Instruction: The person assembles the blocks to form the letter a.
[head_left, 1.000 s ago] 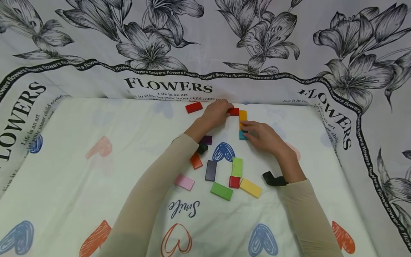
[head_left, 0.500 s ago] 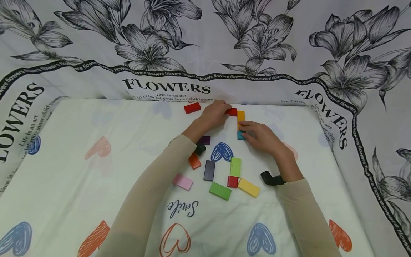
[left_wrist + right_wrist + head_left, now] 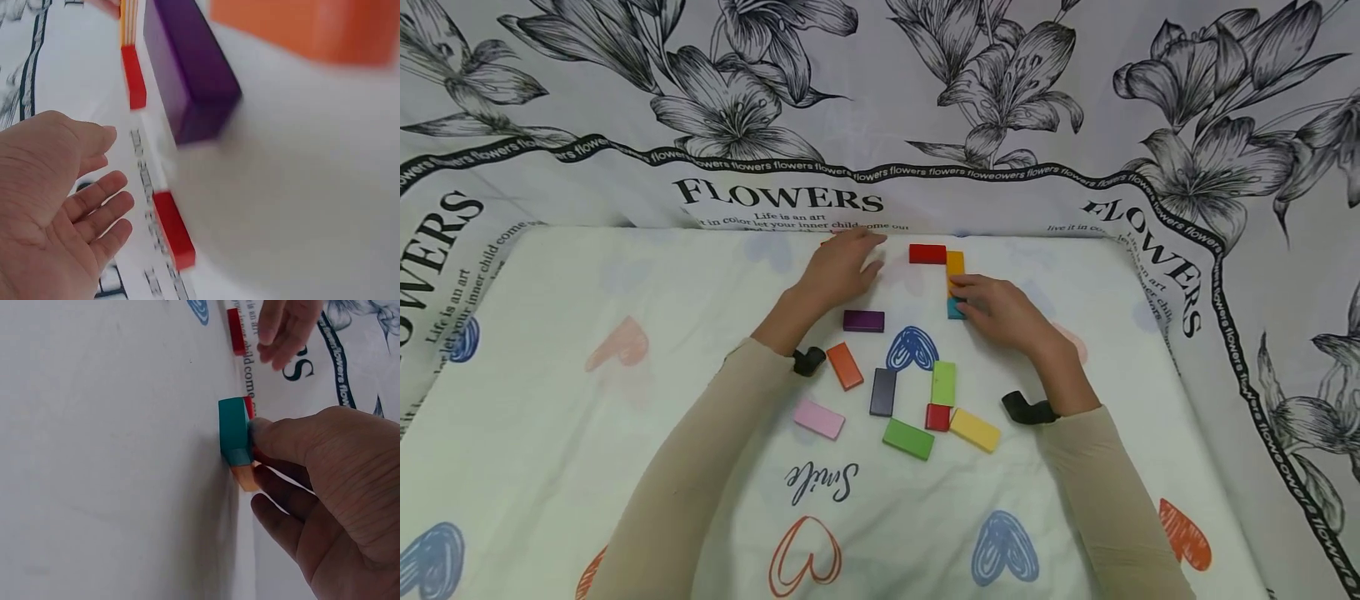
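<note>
My left hand [image 3: 838, 268] reaches over the far edge with loose, parted fingers and nothing in them. In the left wrist view a loose red block [image 3: 175, 230] lies beside its fingertips; the head view hides it almost wholly behind that hand. My right hand [image 3: 1006, 315] pinches at a teal block [image 3: 233, 428], thumb at its side and fingertips by the orange block [image 3: 955, 261] behind it. A second red block [image 3: 927, 254] meets the orange block's far end at a corner. The purple block [image 3: 863, 321] lies below my left hand.
Nearer me lie an orange-red block [image 3: 845, 367], a pink block [image 3: 819, 418], a dark grey block [image 3: 883, 392], a lime block [image 3: 943, 383], a small red block [image 3: 937, 417], a green block [image 3: 907, 439] and a yellow block [image 3: 975, 430] on the white heart-print cloth [image 3: 887, 517].
My left hand has let go of the red block in the corner and moved left over the loose red block. The purple block is uncovered. My right hand stays at the teal and orange blocks.
</note>
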`<act>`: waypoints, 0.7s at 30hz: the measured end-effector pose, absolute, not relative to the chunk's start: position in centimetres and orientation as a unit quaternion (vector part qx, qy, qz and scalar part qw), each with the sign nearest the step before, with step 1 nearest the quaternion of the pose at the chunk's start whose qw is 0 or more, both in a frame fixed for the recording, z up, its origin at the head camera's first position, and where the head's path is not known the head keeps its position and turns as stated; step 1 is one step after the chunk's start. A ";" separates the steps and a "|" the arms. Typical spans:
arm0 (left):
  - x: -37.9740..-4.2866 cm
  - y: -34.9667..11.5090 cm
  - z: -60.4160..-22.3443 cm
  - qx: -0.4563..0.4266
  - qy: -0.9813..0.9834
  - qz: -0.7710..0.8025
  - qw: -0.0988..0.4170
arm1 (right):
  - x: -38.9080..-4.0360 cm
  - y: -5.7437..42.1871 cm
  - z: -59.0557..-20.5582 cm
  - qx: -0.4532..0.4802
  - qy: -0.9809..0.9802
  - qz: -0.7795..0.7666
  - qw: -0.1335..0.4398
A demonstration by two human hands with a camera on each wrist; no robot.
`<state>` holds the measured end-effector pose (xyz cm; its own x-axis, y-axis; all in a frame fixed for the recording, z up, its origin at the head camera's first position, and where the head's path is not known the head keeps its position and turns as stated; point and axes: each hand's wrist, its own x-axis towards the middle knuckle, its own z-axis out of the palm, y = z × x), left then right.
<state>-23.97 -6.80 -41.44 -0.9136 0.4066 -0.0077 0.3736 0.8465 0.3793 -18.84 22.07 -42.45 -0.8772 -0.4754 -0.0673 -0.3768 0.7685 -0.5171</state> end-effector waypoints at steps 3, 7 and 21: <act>-23.8 -8.3 -41.2 0.184 0.962 0.201 0.027 | -18.9 21.9 -42.2 -0.224 0.937 -0.249 0.097; -23.9 -9.9 -41.0 0.151 0.962 0.226 0.021 | -18.8 21.9 -42.1 -0.213 0.940 -0.244 0.108; -25.1 -12.1 -42.7 0.112 0.964 0.239 0.032 | -18.9 22.1 -42.5 -0.207 0.937 -0.259 0.111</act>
